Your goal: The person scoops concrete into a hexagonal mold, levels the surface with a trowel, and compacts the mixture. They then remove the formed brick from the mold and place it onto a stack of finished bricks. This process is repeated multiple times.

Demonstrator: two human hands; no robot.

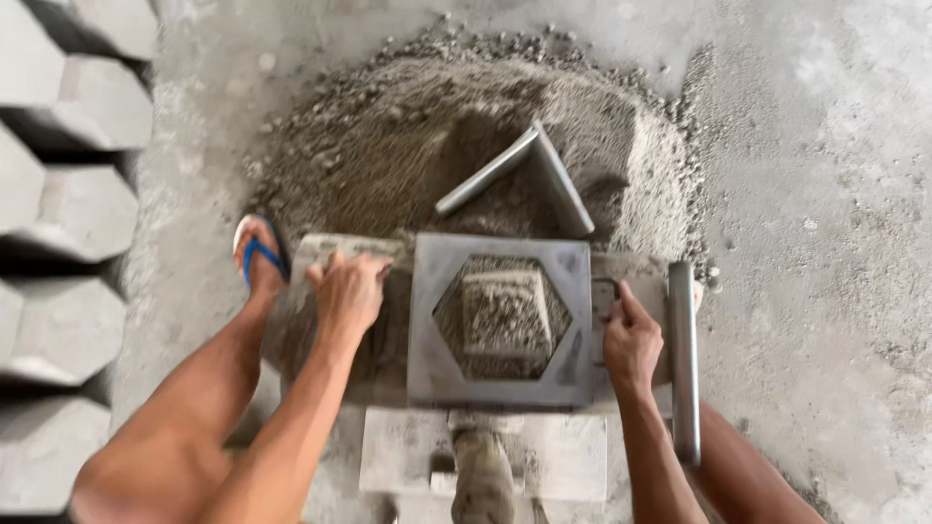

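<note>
Hexagonal mould (pixel 502 318) sits on dusty concrete floor (pixel 825 194), gripped by both hands.

Bare floor (pixel 835 146) open at 3 o'clock; gravel heap (pixel 408 136) with angle iron (pixel 524 175) blocks 12; stacked hexagonal blocks (pixel 68 194) wall 9.

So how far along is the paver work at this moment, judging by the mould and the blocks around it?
Done: hexagonal blocks already stand in rows at the left. In hand: the steel mould has its hexagonal cavity partly filled with mix, and the left hand and right hand grip its sides. Left: the cavity looks not yet levelled, a scoop lies in the large heap of mix, so plenty remains.
</note>
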